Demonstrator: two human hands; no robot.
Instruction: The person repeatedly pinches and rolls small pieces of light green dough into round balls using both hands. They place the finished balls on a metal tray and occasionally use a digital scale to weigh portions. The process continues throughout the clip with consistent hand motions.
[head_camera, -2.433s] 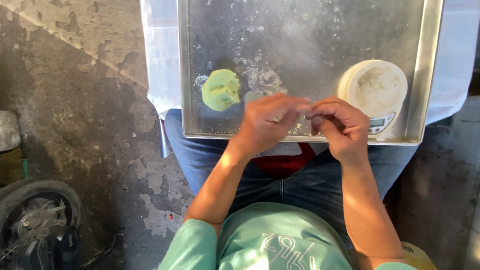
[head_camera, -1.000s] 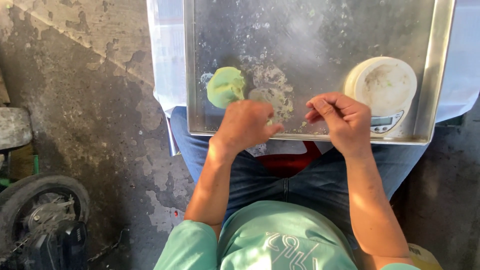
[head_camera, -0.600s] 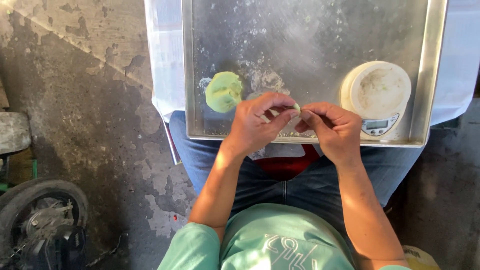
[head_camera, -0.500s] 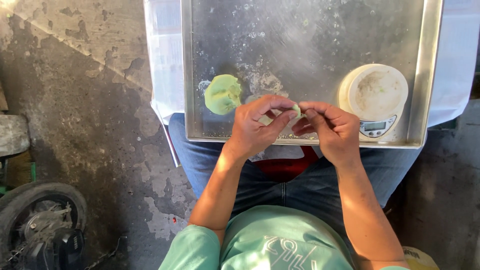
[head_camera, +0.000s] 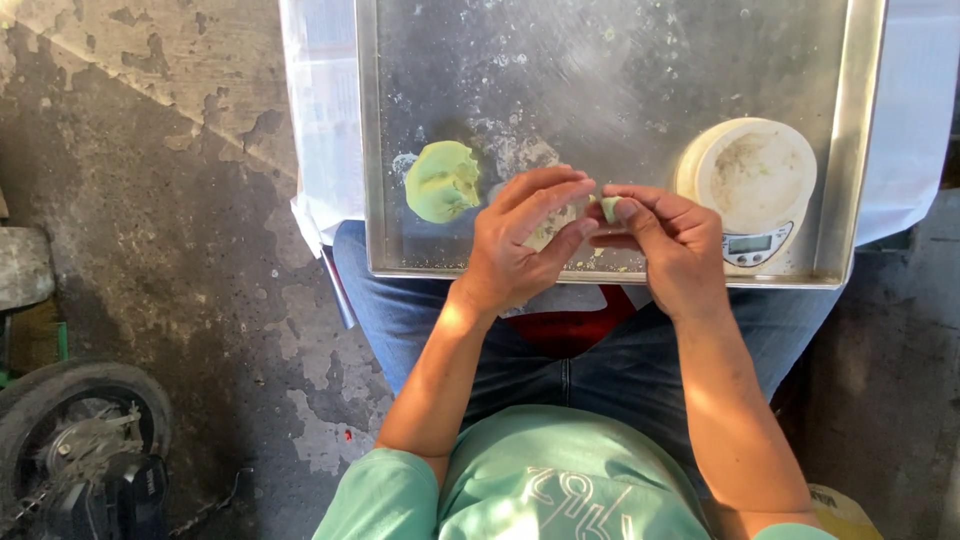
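Dough, a small pale green piece (head_camera: 609, 207), was pinched between the fingertips of the left hand (head_camera: 523, 240) and the right hand (head_camera: 668, 243), held just above the near edge of a floured metal tray (head_camera: 620, 90). A larger green dough lump (head_camera: 443, 181) lay on the tray to the left of the hands. A round white kitchen scale (head_camera: 752, 178) sat to their right.

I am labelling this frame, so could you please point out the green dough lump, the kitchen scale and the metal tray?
green dough lump (head_camera: 442, 181), head view, middle of its top.
kitchen scale (head_camera: 752, 176), head view, centre of its round white platform.
metal tray (head_camera: 865, 140), head view, right rim.
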